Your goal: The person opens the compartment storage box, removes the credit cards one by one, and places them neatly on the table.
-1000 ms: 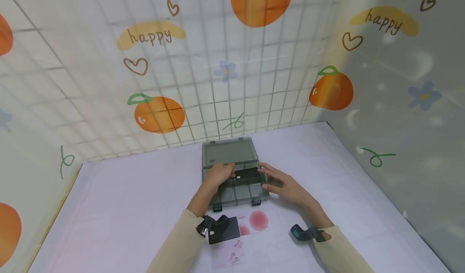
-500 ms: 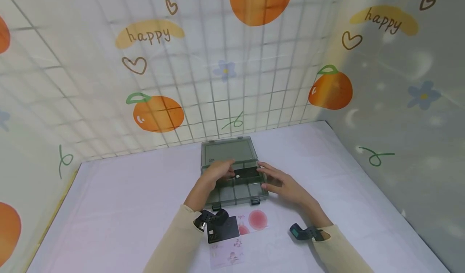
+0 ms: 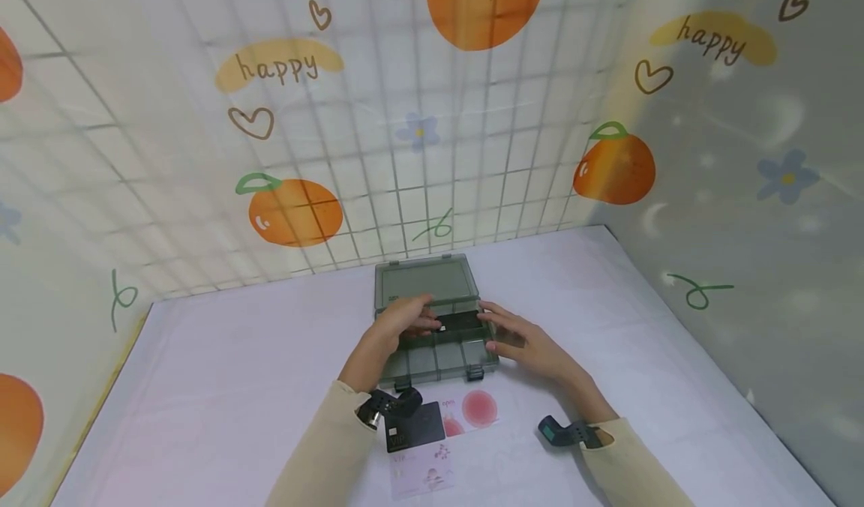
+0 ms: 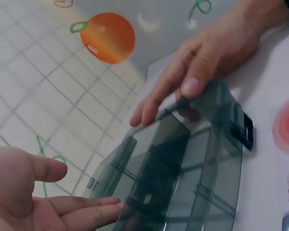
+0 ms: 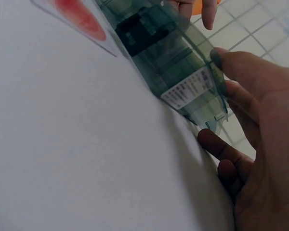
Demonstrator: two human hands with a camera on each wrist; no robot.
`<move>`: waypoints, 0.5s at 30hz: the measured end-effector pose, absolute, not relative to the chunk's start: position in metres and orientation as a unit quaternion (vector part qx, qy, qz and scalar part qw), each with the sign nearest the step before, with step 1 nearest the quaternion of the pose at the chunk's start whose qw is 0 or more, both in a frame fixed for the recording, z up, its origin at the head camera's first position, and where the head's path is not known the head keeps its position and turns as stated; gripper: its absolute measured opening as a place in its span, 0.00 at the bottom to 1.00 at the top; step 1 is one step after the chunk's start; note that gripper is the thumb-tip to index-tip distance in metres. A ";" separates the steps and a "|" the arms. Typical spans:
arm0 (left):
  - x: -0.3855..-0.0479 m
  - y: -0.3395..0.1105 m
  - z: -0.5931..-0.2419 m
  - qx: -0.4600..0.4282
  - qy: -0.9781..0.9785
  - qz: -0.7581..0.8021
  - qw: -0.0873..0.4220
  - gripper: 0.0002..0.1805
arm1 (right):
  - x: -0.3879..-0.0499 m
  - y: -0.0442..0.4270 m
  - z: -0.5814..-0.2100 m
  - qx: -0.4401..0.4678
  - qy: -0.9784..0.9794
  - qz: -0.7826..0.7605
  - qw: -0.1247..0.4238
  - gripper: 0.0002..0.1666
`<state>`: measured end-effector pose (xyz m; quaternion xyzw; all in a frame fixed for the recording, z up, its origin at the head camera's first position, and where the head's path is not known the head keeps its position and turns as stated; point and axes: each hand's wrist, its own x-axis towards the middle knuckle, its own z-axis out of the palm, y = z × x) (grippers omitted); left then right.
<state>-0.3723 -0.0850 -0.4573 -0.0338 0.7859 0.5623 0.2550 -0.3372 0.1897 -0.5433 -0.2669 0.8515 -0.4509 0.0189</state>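
A translucent grey-green divided plastic box (image 3: 421,361) stands on the table with its lid (image 3: 427,280) folded back. A black card (image 3: 462,322) with a small chip mark lies in the rear part of the box. My left hand (image 3: 400,322) is over the box's left side, thumb raised and fingers extended. In the left wrist view its fingertips (image 4: 113,201) reach close to the black card; contact is unclear. My right hand (image 3: 533,348) rests against the box's right wall, thumb near the front corner and fingers spread along the rim. A barcode label (image 5: 187,87) shows on that wall.
In front of the box lie a black VIP card (image 3: 415,427), a card with pink circles (image 3: 480,409) and a pale pink VIP card (image 3: 424,471). Two dark latches (image 3: 475,373) project from the box's front. A printed curtain (image 3: 378,154) rises behind the table.
My left hand has shifted slightly left and its fingers have straightened, spreading away from the tighter curl near the black card. The right hand and box stay in place.
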 end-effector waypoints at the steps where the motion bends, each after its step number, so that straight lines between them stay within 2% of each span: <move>1: -0.372 -0.085 -0.458 -0.033 0.787 0.562 0.254 0.32 | -0.336 0.189 -0.543 -0.265 0.852 -0.451 0.021 0.34; 5: -0.372 -0.086 -0.459 -0.024 0.791 0.561 0.244 0.33 | -0.335 0.188 -0.541 -0.256 0.856 -0.448 0.027 0.34; 15: -0.375 -0.083 -0.456 -0.056 0.782 0.563 0.260 0.33 | -0.337 0.190 -0.541 -0.250 0.858 -0.447 0.034 0.35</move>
